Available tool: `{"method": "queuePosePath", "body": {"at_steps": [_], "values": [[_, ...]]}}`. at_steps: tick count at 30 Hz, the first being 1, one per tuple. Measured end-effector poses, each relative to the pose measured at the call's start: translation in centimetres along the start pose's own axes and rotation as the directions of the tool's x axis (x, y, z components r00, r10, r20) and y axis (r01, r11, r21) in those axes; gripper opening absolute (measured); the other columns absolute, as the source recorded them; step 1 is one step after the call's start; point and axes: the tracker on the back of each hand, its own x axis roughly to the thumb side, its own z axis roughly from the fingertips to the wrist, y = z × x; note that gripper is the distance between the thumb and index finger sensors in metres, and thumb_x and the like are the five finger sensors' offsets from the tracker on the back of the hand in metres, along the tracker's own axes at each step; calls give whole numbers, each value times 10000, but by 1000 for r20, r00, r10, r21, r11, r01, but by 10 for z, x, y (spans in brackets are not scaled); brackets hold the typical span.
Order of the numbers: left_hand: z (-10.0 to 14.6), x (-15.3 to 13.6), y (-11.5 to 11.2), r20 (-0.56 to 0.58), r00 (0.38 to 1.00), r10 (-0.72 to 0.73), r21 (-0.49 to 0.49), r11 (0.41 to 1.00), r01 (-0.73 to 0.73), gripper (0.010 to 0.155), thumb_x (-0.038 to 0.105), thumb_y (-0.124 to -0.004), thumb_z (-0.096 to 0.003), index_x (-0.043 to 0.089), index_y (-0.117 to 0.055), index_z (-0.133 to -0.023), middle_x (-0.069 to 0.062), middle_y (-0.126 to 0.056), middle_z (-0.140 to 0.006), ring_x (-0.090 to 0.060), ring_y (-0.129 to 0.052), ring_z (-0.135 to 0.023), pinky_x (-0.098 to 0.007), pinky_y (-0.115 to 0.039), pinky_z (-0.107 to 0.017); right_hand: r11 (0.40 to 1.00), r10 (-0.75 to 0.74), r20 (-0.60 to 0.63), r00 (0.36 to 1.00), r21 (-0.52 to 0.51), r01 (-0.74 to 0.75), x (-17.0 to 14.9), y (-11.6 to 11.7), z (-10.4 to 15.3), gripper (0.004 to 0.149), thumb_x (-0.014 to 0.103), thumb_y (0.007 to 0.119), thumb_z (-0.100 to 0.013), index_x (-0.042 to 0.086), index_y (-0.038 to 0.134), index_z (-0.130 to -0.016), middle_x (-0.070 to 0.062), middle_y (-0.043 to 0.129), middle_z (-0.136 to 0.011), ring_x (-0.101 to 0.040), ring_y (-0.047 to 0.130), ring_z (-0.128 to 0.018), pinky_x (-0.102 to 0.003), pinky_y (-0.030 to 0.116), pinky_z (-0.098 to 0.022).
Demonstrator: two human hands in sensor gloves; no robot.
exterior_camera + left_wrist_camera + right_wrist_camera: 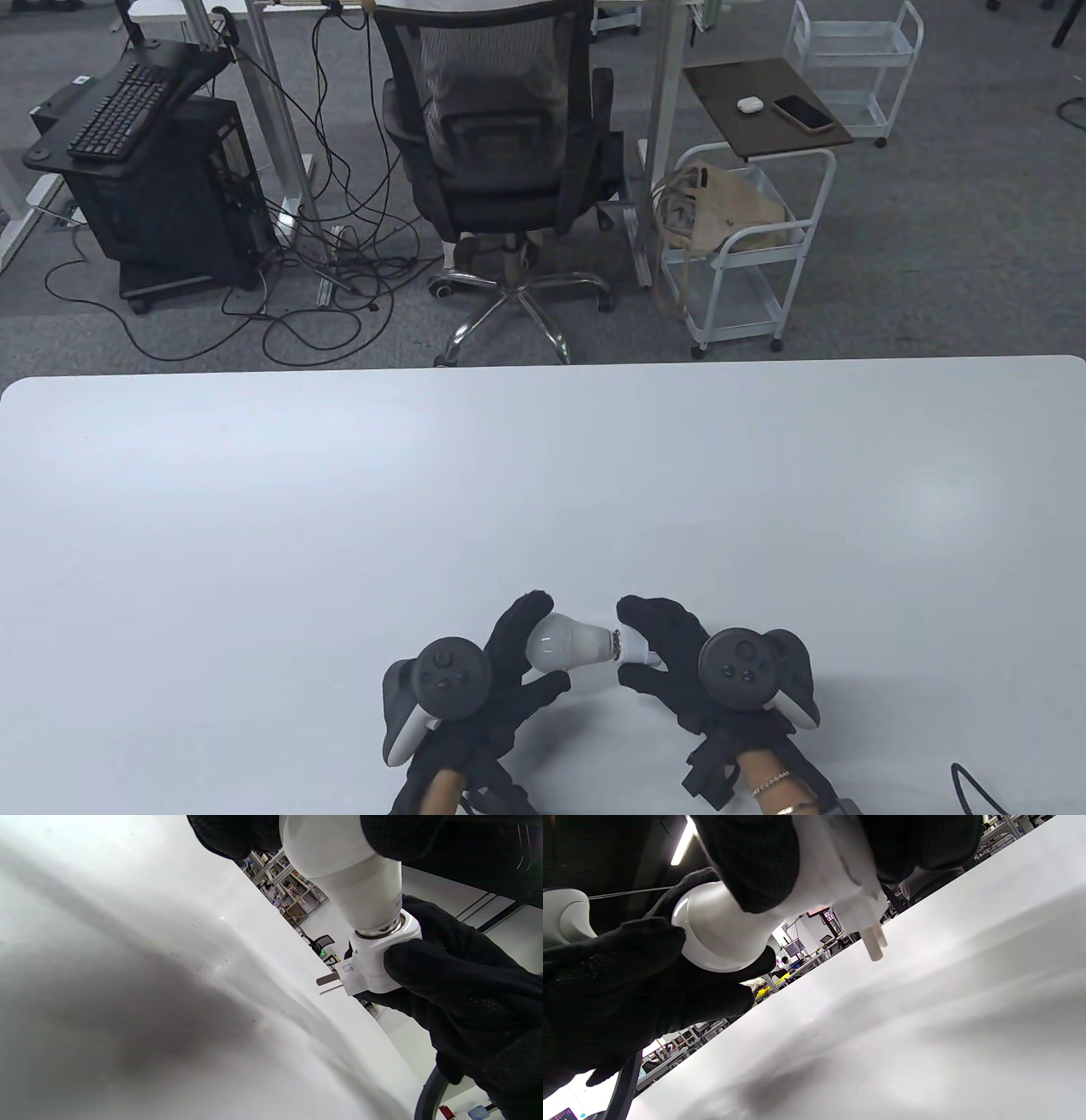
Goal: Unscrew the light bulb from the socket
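The bulb point(560, 643) is frosted white with a pale neck, seated in a small white socket point(632, 649) that shows a metal ring at the joint and two flat prongs on its side. The left hand point(488, 679) cups the globe with its fingers point(528, 613) curled close around it, and the right hand point(679, 658) grips the socket between thumb and fingers. The pair is held just above the table point(543, 492) near its front edge, long axis level, globe to the left and socket to the right.

The left hand point(501, 671) and right hand point(679, 662) face each other just above the table, fingers curled inward in a grip. A tracker sits on the back of each, and both wrists enter from the bottom edge.
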Motion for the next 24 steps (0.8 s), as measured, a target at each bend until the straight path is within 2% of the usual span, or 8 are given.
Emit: {"method": "queuePosePath", "body": {"at_steps": [3, 6, 11, 14, 17, 19, 21, 24], "values": [[-2, -2, 0, -24, 1000, 9, -4, 1000, -9, 751, 579, -678, -591, 439, -202, -1154, -68, -441, -1275, -238, -687, -1101, -355, -668, -830, 1000, -14, -6, 1000, 7, 14, -2, 0, -2, 696, 350, 847, -526, 136, 532, -1109, -158, 607, -1086, -384, 725, -916, -495, 672, -702], [-5, -4, -3, -38, 999, 21, -35, 999, -22, 746, 600, -648, -597, 421, -197, -1164, -92, -429, -1275, -233, -688, -1097, -359, -664, -831, 1000, -10, -15, 1000, 11, 10, -4, -1, -3, 696, 348, 849, -526, 135, 535, -1110, -157, 609, -1086, -385, 725, -916, -498, 670, -702], [-3, 1, -5, -3, 1000, 2, -61, 998, -2, 858, 534, -741, -574, 458, -85, -1121, -104, -164, -1302, -306, -465, -1195, -405, -576, -873, 1000, -9, -15, 1000, 10, 9, -3, 1, -1, 696, 353, 846, -526, 134, 534, -1108, -158, 609, -1084, -384, 731, -912, -494, 677, -698], [-1, 3, -3, -1, 1000, -6, -33, 999, 6, 804, 453, -759, -598, 459, -148, -1121, -63, -319, -1299, -265, -536, -1176, -370, -617, -855, 1000, 2, -9, 1000, 18, -2, -1, 2, 0, 696, 355, 845, -527, 136, 532, -1108, -157, 609, -1084, -381, 730, -913, -494, 676, -698], [1, 2, 1, -3, 1000, 11, 2, 1000, -11, 782, 498, -754, -581, 446, -207, -1138, -78, -428, -1283, -261, -647, -1130, -343, -666, -828, 1000, 0, 0, 1000, 12, 0, 2, 2, 2, 697, 354, 844, -528, 135, 530, -1110, -159, 608, -1085, -383, 729, -914, -494, 676, -699], [0, 0, 0, -22, 999, 38, -4, 999, -38, 747, 572, -676, -591, 423, -213, -1159, -128, -493, -1252, -279, -712, -1074, -357, -689, -807, 1000, 19, 10, 1000, 13, -19, 3, 2, 2, 696, 352, 845, -526, 137, 530, -1109, -157, 606, -1086, -382, 726, -917, -495, 673, -700], [0, -3, -1, -43, 997, 58, -14, 998, -59, 748, 621, -601, -597, 374, -206, -1183, -143, -524, -1231, -253, -748, -1041, -354, -707, -788, 1000, 20, 18, 1000, 17, -21, 4, 2, 2, 695, 355, 843, -528, 136, 531, -1109, -157, 609, -1085, -384, 729, -915, -495, 673, -700], [-1, -4, -1, -41, 996, 75, -42, 996, -76, 779, 617, -623, -591, 384, -170, -1180, -144, -429, -1269, -297, -644, -1118, -391, -649, -829, 999, 26, 17, 1000, 19, -27, 4, 3, 1, 696, 353, 846, -527, 136, 532, -1109, -158, 608, -1085, -384, 727, -916, -497, 672, -700]]}}
